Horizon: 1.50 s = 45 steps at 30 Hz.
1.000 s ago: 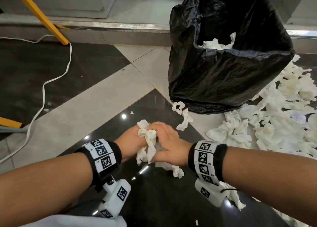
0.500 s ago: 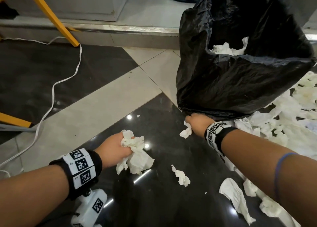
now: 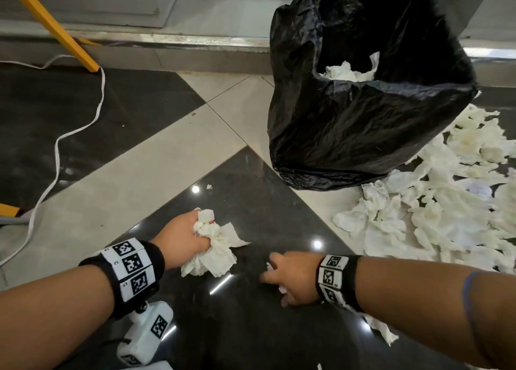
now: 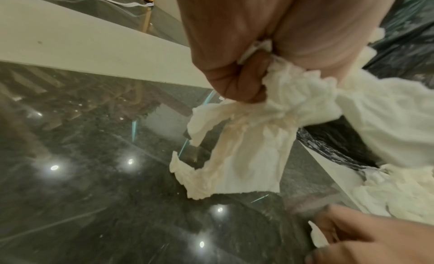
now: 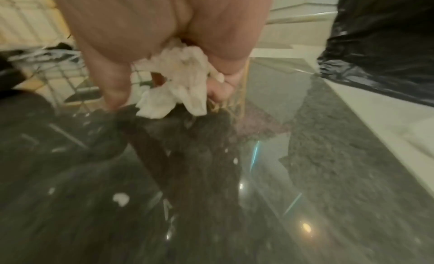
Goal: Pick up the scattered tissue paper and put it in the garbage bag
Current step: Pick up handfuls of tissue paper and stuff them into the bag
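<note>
My left hand (image 3: 187,237) grips a bunch of crumpled white tissue (image 3: 215,251) just above the dark floor tile; the left wrist view shows the fingers (image 4: 237,84) curled round the tissue bunch (image 4: 253,138), which hangs below. Low over the tile to its right, my right hand (image 3: 290,279) holds a smaller wad of tissue (image 5: 178,82) in its curled fingers. The open black garbage bag (image 3: 349,123) stands beyond both hands with tissue inside (image 3: 346,73). A big heap of scattered tissue (image 3: 446,207) lies right of the bag.
A white cable (image 3: 58,146) snakes over the floor at left, near yellow stand legs (image 3: 53,26). A metal door sill (image 3: 167,38) runs along the back. One loose tissue strip (image 3: 382,330) lies under my right forearm. Tiny scraps dot the tile.
My right hand has pulled back from the foot of the bag toward me, taking up the tissue pieces that lay on the dark tile. My left hand keeps its bunch, barely moved.
</note>
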Tool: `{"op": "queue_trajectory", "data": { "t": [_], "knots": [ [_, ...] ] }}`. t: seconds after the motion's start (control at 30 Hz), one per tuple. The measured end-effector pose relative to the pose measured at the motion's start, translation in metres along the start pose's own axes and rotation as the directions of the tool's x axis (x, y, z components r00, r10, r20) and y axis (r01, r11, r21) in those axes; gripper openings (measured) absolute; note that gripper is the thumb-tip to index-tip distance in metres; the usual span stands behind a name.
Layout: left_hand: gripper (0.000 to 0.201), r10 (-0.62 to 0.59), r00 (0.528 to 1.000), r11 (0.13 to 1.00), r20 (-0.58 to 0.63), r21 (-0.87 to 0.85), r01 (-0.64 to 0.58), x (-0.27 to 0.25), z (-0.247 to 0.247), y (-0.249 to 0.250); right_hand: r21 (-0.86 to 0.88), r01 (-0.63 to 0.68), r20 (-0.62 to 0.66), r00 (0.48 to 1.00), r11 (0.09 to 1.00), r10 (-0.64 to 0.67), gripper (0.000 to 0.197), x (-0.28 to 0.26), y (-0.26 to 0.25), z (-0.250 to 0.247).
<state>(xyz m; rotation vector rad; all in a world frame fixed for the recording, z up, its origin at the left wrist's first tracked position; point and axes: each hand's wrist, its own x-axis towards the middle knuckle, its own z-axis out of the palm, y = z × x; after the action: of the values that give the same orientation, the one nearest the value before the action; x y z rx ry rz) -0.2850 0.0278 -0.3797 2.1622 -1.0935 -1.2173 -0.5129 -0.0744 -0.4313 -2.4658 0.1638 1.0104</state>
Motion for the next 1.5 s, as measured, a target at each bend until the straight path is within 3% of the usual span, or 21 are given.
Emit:
{"op": "queue_trajectory", "data": {
  "t": [0.13, 0.27, 0.33, 0.4, 0.47, 0.53, 0.63, 0.7, 0.77, 0.83, 0.9, 0.97, 1.03, 1.1, 1.17, 1.23, 1.33, 1.43, 1.5],
  "knots": [
    [0.013, 0.017, 0.999, 1.000, 0.031, -0.005, -0.017, 0.001, 0.006, 0.009, -0.052, -0.105, 0.043, 0.993, 0.993, 0.107, 0.027, 0.002, 0.011, -0.002],
    [0.005, 0.028, 0.997, 0.999, 0.070, 0.034, -0.031, 0.000, 0.010, 0.013, 0.254, -0.205, -0.019, 0.976, 0.945, 0.217, 0.021, -0.026, 0.053, -0.024],
    [0.006, 0.034, 0.996, 0.998, 0.081, 0.055, -0.039, 0.000, 0.013, 0.014, 0.290, -0.214, -0.083, 0.965, 0.933, 0.247, 0.026, -0.049, 0.072, -0.027],
    [0.007, 0.059, 0.995, 0.994, 0.085, 0.088, -0.066, 0.001, 0.015, 0.016, 0.182, -0.228, -0.071, 0.967, 0.956, 0.244, 0.045, -0.070, 0.082, -0.017],
    [0.007, 0.076, 0.994, 0.989, 0.081, 0.124, -0.085, 0.003, 0.018, 0.018, 0.026, -0.211, 0.045, 0.977, 0.977, 0.210, 0.070, -0.087, 0.083, 0.002],
    [0.007, 0.075, 0.994, 0.982, 0.076, 0.169, -0.087, 0.005, 0.020, 0.021, -0.105, -0.168, 0.164, 0.969, 0.980, 0.184, 0.083, -0.099, 0.081, 0.026],
    [0.008, 0.075, 0.994, 0.970, 0.083, 0.226, -0.092, 0.006, 0.025, 0.027, -0.221, -0.130, 0.209, 0.962, 0.967, 0.177, 0.061, -0.104, 0.077, 0.051],
    [0.014, 0.074, 0.992, 0.964, 0.100, 0.246, -0.097, 0.005, 0.028, 0.031, -0.219, -0.124, 0.158, 0.974, 0.968, 0.161, 0.036, -0.104, 0.074, 0.053],
    [0.022, 0.067, 0.992, 0.959, 0.111, 0.268, -0.095, 0.004, 0.029, 0.034, -0.123, -0.176, 0.041, 0.982, 0.977, 0.182, 0.029, -0.103, 0.074, 0.045],
    [0.022, 0.062, 0.992, 0.953, 0.109, 0.290, -0.091, 0.001, 0.029, 0.037, 0.096, -0.285, -0.174, 0.938, 0.954, 0.298, 0.028, -0.101, 0.083, 0.030],
    [0.018, 0.056, 0.993, 0.943, 0.103, 0.322, -0.087, -0.002, 0.027, 0.040, 0.238, -0.354, -0.353, 0.836, 0.904, 0.420, 0.027, -0.097, 0.101, 0.013],
    [0.015, 0.042, 0.995, 0.932, 0.086, 0.355, -0.070, -0.005, 0.022, 0.044, 0.289, -0.413, -0.438, 0.746, 0.864, 0.503, 0.032, -0.096, 0.120, -0.003],
    [0.014, 0.028, 0.997, 0.919, 0.067, 0.390, -0.052, -0.008, 0.014, 0.049, 0.321, -0.494, -0.416, 0.693, 0.808, 0.589, 0.045, -0.096, 0.134, -0.013],
    [0.014, 0.056, 0.996, 0.909, 0.062, 0.411, -0.077, -0.010, -0.001, 0.060, 0.324, -0.594, -0.279, 0.684, 0.736, 0.674, 0.063, -0.094, 0.146, -0.013],
    [0.018, 0.125, 0.992, 0.886, 0.032, 0.447, -0.126, -0.008, -0.021, 0.080, 0.277, -0.649, -0.176, 0.690, 0.708, 0.702, 0.059, -0.092, 0.150, -0.008],
    [0.018, 0.219, 0.975, 0.851, -0.047, 0.498, -0.167, -0.005, -0.045, 0.110, 0.209, -0.631, -0.208, 0.718, 0.747, 0.664, 0.038, -0.089, 0.150, -0.005],
    [0.013, 0.367, 0.903, 0.853, -0.224, 0.468, -0.231, 0.000, -0.080, 0.173, 0.178, -0.594, -0.262, 0.740, 0.784, 0.620, 0.034, -0.092, 0.147, -0.010],
    [0.027, 0.498, 0.794, 0.820, -0.348, 0.487, -0.301, 0.016, -0.107, 0.242, 0.343, -0.552, -0.272, 0.716, 0.760, 0.643, 0.034, -0.099, 0.149, -0.024],
    [0.025, 0.579, 0.738, 0.773, -0.346, 0.521, -0.362, 0.032, -0.113, 0.287, 0.470, -0.507, -0.303, 0.676, 0.723, 0.672, 0.033, -0.108, 0.150, -0.035]
  ]
}}
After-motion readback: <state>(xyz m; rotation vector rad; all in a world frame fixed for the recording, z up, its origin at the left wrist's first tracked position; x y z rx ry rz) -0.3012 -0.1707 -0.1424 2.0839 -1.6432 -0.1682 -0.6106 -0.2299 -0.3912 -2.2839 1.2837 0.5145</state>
